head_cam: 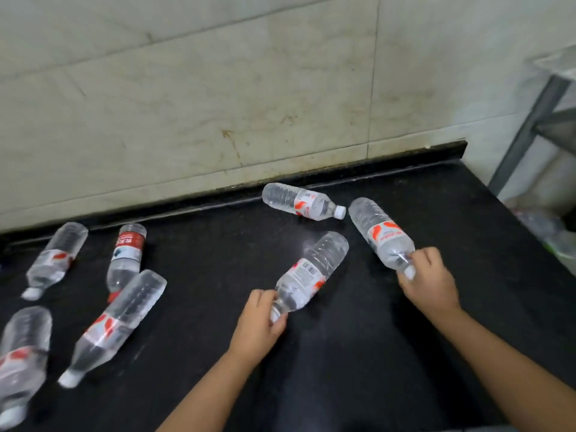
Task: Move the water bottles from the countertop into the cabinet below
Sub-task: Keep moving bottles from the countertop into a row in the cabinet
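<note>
Two hands over black tabletop (374,353), left hand (257,327) gripping a bottle's (311,271) neck, right hand (428,282) gripping another bottle (381,233), five more bottles lying flat nearby

Lowest left bottle (21,363) blurred and cut by the left edge, two held bottles' caps hidden by the hands, rack (536,120) cut off at right

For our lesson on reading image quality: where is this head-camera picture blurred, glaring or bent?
Head view: the water bottles at the lower left are smeared by blur; the bottle by the wall is sharper; the black countertop shows soft sheen; the wall's tile lines tilt and bend, wide-angle distortion.
</note>
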The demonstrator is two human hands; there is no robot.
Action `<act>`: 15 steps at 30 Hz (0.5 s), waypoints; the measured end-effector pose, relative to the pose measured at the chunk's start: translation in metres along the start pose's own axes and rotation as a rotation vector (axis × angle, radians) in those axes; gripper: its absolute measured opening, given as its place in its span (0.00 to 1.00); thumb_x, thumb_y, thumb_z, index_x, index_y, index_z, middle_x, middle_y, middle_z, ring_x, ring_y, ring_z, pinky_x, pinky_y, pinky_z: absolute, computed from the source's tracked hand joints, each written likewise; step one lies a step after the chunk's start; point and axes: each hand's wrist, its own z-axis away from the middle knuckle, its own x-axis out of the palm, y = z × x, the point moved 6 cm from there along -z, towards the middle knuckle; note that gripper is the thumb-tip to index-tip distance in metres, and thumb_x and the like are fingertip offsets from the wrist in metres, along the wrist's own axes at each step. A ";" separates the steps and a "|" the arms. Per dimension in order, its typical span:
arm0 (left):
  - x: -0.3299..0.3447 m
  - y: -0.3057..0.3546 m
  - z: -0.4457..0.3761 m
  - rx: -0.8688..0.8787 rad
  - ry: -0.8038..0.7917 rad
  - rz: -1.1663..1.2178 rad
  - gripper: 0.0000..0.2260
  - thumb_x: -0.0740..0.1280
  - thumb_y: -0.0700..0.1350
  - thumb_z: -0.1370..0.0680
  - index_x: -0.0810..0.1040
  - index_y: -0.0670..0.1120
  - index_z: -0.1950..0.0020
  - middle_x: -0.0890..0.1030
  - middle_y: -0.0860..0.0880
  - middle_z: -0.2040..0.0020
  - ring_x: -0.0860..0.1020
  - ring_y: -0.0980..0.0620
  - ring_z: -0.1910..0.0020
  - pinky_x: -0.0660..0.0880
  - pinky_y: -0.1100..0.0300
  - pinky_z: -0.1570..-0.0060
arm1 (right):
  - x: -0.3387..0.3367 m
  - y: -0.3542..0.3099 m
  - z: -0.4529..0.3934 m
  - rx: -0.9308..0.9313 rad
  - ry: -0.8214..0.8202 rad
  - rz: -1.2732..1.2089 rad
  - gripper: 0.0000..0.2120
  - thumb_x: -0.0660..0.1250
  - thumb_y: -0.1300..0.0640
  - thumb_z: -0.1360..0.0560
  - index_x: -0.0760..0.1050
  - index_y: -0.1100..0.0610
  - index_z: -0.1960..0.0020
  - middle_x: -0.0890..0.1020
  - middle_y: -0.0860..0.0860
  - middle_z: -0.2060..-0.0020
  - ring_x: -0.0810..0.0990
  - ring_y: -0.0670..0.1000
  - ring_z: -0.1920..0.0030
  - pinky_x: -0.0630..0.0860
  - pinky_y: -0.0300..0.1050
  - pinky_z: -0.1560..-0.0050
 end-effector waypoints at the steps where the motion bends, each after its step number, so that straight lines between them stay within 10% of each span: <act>1: -0.007 0.001 0.021 0.038 0.044 -0.013 0.12 0.67 0.41 0.26 0.74 0.40 0.45 0.68 0.51 0.52 0.75 0.47 0.49 0.62 0.71 0.58 | -0.014 -0.007 0.018 -0.025 0.016 0.005 0.13 0.78 0.75 0.46 0.76 0.71 0.65 0.77 0.67 0.67 0.77 0.63 0.78 0.70 0.43 0.78; 6: -0.052 0.008 0.147 0.304 0.252 -0.178 0.10 0.76 0.36 0.39 0.80 0.34 0.62 0.78 0.37 0.66 0.75 0.48 0.66 0.66 0.58 0.60 | -0.095 -0.055 0.128 -0.094 0.049 0.026 0.09 0.76 0.74 0.43 0.78 0.71 0.66 0.78 0.69 0.65 0.79 0.66 0.74 0.76 0.53 0.76; 15: -0.104 0.015 0.305 0.324 0.363 -0.024 0.20 0.59 0.50 0.36 0.79 0.34 0.62 0.76 0.35 0.66 0.71 0.50 0.64 0.68 0.57 0.66 | -0.179 -0.132 0.262 -0.143 -0.149 -0.042 0.10 0.74 0.65 0.35 0.81 0.66 0.54 0.79 0.64 0.54 0.80 0.63 0.50 0.75 0.53 0.50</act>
